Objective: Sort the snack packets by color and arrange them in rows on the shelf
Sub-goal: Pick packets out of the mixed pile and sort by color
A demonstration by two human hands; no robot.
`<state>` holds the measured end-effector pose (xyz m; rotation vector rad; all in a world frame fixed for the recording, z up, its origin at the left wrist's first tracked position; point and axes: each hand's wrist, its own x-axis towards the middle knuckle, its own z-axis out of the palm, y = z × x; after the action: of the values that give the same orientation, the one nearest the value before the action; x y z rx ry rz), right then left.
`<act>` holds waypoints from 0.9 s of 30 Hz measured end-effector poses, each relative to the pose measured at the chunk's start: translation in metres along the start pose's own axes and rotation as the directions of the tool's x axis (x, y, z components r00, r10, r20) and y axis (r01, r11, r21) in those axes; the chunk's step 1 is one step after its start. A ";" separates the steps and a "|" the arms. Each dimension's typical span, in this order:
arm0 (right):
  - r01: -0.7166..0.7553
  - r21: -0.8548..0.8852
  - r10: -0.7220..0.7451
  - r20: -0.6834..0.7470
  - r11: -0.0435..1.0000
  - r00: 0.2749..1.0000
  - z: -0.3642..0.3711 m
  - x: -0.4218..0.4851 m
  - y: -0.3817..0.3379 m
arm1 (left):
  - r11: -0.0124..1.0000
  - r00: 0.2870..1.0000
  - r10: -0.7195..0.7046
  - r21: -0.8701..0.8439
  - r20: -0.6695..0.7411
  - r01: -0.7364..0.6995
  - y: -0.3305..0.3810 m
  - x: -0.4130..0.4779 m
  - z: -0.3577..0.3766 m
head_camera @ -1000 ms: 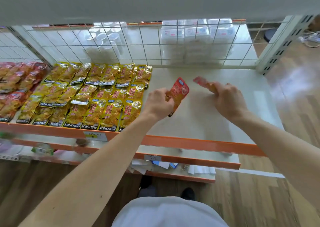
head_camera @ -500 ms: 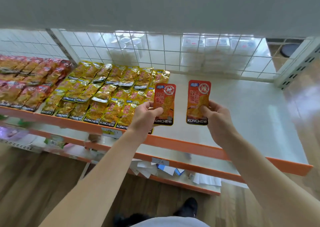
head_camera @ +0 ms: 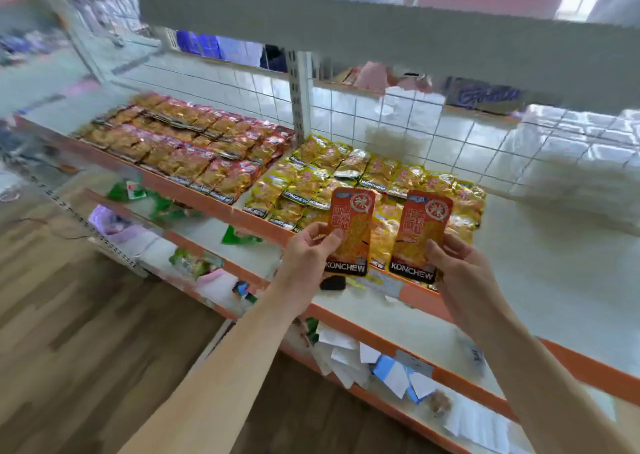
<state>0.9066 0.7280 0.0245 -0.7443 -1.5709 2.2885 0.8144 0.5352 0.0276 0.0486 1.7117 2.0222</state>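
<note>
My left hand (head_camera: 310,258) grips an orange Konchew packet (head_camera: 351,225) by its lower left edge. My right hand (head_camera: 457,270) holds a second orange packet (head_camera: 424,232) by its lower right edge. Both packets stand upright, face toward me, side by side in front of the shelf's orange front rail. Behind them, rows of yellow packets (head_camera: 346,173) lie on the white shelf (head_camera: 540,263). Left of those, rows of red packets (head_camera: 194,145) lie past the shelf upright.
A wire grid back panel (head_camera: 415,124) closes the shelf's rear. An upper shelf edge (head_camera: 381,28) overhangs it. Lower shelves hold green wrappers (head_camera: 239,237) and loose papers (head_camera: 391,370). Wooden floor spreads at the lower left.
The view has swung left, so the red rows now show fully. Both hands still hold the orange packets upright and have carried them left, in front of the yellow rows.
</note>
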 end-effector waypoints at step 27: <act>-0.017 -0.156 0.027 0.059 0.988 0.998 0.307 -0.004 0.086 | 0.995 0.951 0.088 -0.010 -0.295 -0.095 0.070 -0.006 -0.304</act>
<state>0.7473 0.4515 0.0323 -0.7386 -1.7933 2.2434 0.6958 0.2469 0.0295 -0.1949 1.8934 2.2081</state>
